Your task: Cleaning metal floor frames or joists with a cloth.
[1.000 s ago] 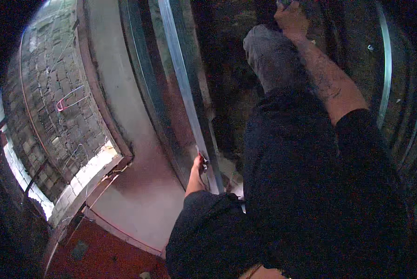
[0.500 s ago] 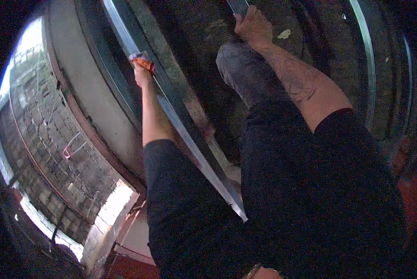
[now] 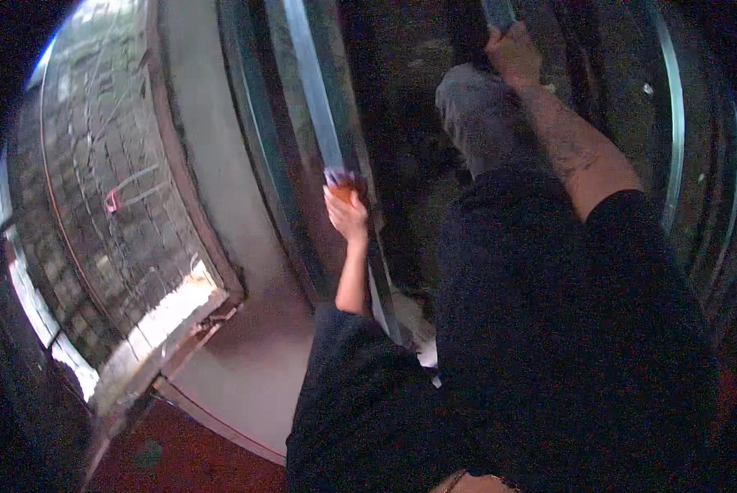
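Note:
My left hand (image 3: 344, 214) is closed on an orange rag (image 3: 345, 187) with pale, blurred parts, against a long, silvery metal rail (image 3: 307, 57) that runs lengthwise through the middle of the view. Higher up on the right, my right hand (image 3: 514, 51) grips a metal bar (image 3: 496, 10) that leaves the top edge. My knee in grey trousers (image 3: 479, 115) lies just below that hand. The rail's lower part is partly hidden behind my left arm.
A pale ledge (image 3: 204, 123) runs left of the rail, beside a window opening (image 3: 142, 246) with a weathered brick wall (image 3: 97, 148) beyond. A dark red surface (image 3: 187, 435) is at lower left. More metal rails (image 3: 674, 123) stand in shadow on the right.
My left hand went up along the rail between the first two frames, then came partway back down. The view has swung between frames. My right hand stays gripping near the top.

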The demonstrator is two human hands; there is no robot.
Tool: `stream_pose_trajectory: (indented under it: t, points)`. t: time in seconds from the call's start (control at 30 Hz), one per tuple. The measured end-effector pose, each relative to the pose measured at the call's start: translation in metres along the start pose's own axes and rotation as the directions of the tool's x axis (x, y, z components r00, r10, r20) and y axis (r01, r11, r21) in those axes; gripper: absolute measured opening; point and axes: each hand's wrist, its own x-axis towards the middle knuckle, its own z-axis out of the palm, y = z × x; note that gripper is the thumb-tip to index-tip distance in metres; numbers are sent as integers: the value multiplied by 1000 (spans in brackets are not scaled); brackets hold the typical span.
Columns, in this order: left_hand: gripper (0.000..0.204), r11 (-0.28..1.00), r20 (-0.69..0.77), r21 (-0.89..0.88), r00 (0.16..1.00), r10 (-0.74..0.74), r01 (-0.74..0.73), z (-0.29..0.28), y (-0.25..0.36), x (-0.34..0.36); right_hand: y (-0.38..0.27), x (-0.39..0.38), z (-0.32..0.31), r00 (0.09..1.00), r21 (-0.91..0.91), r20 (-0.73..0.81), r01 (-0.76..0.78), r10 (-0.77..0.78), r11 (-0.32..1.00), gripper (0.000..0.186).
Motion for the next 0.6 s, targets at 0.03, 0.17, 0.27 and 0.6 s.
stream_pose_trajectory:
  t: [0.03,0.17,0.27,0.6]
  points:
    - [74,998,3,58,1000,-16,16,-14,-10,-47,-3,-4,3,999,13,19,28,-28,1000,50]
    - [84,934,269,5,899,-345,357,-69,-50,-161,16,6,7,995,-51,77,60,-56,997,57]
    - [96,756,497,-14,661,-563,654,-90,-75,-179,-2,4,7,979,-17,200,28,-24,999,59]
    - [96,934,349,-4,876,-333,357,-32,-1,12,3,0,-5,983,60,152,95,-103,994,54]
